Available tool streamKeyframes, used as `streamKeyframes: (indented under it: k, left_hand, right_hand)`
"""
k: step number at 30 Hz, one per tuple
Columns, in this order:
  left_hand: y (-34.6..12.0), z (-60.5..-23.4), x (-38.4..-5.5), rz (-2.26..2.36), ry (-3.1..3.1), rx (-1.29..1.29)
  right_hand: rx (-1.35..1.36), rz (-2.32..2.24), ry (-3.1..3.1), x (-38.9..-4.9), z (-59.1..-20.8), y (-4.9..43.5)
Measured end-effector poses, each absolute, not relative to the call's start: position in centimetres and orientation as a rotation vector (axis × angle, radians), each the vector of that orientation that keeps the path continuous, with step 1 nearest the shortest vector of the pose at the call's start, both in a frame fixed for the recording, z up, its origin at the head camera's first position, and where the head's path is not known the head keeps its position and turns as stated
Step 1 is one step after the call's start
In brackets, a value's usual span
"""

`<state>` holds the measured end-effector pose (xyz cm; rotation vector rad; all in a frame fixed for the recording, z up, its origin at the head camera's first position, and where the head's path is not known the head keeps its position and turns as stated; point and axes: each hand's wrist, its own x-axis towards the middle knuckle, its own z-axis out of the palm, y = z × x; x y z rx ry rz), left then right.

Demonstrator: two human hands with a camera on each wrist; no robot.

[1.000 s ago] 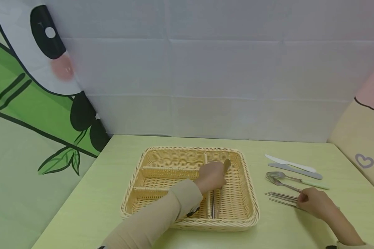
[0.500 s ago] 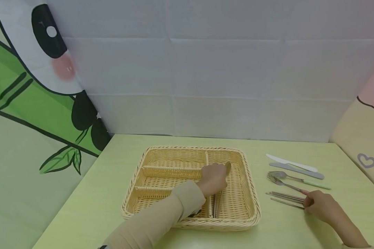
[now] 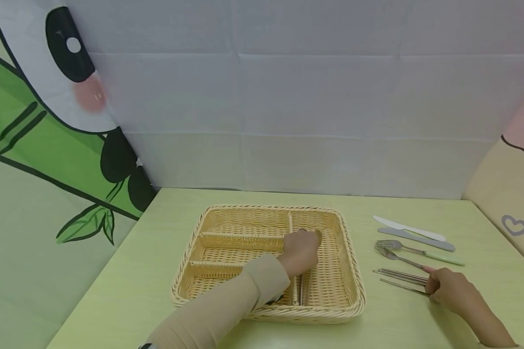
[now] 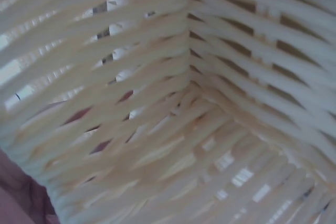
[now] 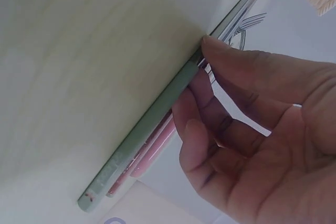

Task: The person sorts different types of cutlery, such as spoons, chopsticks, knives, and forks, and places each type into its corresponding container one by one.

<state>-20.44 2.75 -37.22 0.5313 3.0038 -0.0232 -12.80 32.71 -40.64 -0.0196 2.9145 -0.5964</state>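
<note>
My left hand point(image 3: 300, 251) reaches into the right-hand compartment of a wicker basket point(image 3: 359, 295). It grips what looks like a spoon point(image 3: 319, 236), whose rounded brownish end shows beside the knuckles. Slim metal utensils point(image 3: 301, 291) lie below the hand along the divider; the fingers hide their upper parts. In the left wrist view, woven wicker point(image 4: 157, 129) covers most of the hand. On the table to the right, my right hand point(image 3: 451, 288) pinches metal chopsticks point(image 3: 401, 276). The right wrist view shows the thumb against a green-handled chopstick point(image 5: 142, 129), with pink handles point(image 5: 155, 148) behind it.
Two forks point(image 3: 399, 257), one green-handled, lie just behind the chopsticks. Farther back are a white knife point(image 3: 408, 229) and a grey knife point(image 3: 417, 239). Dividers point(image 3: 244, 241) split the basket's left side into several compartments. Cloth walls point(image 3: 310, 121) border the table point(image 3: 192, 196).
My right hand has slid slightly right along the chopsticks, from their middle toward their handles. My left hand stays over the same compartment, and less of the spoon's rounded end shows.
</note>
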Motion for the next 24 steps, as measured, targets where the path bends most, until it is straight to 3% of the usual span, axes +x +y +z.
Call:
streamKeyframes:
  k: [24]
  left_hand:
    - [2.95,-37.23,-20.51,0.030,2.985,0.456]
  right_hand:
    - [-0.054,-0.565,2.934,-12.61,-40.90,32.66]
